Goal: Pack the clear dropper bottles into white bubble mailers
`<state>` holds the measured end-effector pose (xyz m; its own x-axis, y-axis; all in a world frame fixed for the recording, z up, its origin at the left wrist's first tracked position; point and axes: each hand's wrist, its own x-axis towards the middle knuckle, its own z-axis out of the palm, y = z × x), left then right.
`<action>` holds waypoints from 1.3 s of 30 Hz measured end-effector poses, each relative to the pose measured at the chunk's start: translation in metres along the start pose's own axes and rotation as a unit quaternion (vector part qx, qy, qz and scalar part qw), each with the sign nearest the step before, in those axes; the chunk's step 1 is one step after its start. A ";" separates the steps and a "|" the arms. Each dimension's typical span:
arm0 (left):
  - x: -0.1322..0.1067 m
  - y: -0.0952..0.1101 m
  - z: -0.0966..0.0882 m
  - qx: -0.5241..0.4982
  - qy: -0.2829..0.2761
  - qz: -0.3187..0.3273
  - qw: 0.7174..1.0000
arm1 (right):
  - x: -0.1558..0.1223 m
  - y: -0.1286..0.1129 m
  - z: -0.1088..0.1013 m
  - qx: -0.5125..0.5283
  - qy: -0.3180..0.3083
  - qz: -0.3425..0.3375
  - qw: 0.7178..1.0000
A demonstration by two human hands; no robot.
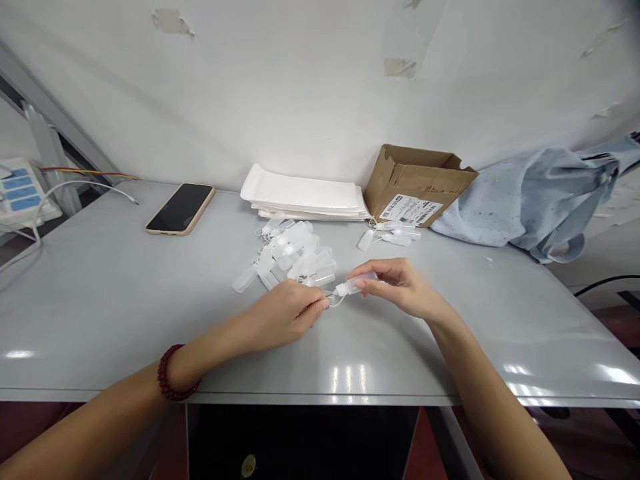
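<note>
My right hand (400, 285) pinches a small clear plastic bottle (356, 284) just above the grey table (100, 300). My left hand (287, 313) is closed in a pinch on a thin loop (334, 300) at the bottle's cap end. A dark red bead bracelet (170, 373) is on my left wrist. Just behind my hands lies a pile of several similar clear bottles (290, 257). A few more bottles (395, 233) lie in front of the cardboard box.
A phone (180, 208) lies screen up at the back left. A stack of white bags (305, 193) rests against the wall. An open cardboard box (417, 187) lies on its side, with a blue cloth bag (540, 193) to its right. Cables (85, 190) run at far left.
</note>
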<state>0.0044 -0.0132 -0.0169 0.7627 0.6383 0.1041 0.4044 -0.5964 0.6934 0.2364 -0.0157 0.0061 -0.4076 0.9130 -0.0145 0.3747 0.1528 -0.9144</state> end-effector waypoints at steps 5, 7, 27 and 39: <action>0.001 -0.003 0.001 0.008 -0.018 0.000 1.000 | 0.000 0.001 0.002 -0.010 -0.009 -0.001 1.000; 0.001 -0.003 0.001 0.007 -0.029 -0.003 1.000 | 0.000 0.001 0.002 -0.011 -0.015 -0.002 1.000; 0.001 -0.002 0.004 0.005 -0.059 -0.016 0.998 | 0.001 0.002 0.005 -0.023 -0.043 0.034 0.998; 0.001 -0.004 0.004 0.025 -0.023 0.012 0.999 | 0.001 0.001 0.011 -0.033 -0.039 0.035 0.998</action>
<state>0.0055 -0.0128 -0.0223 0.7948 0.6006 0.0866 0.4088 -0.6354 0.6551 0.2269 -0.0184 0.0011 -0.4417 0.8902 -0.1121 0.4578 0.1161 -0.8815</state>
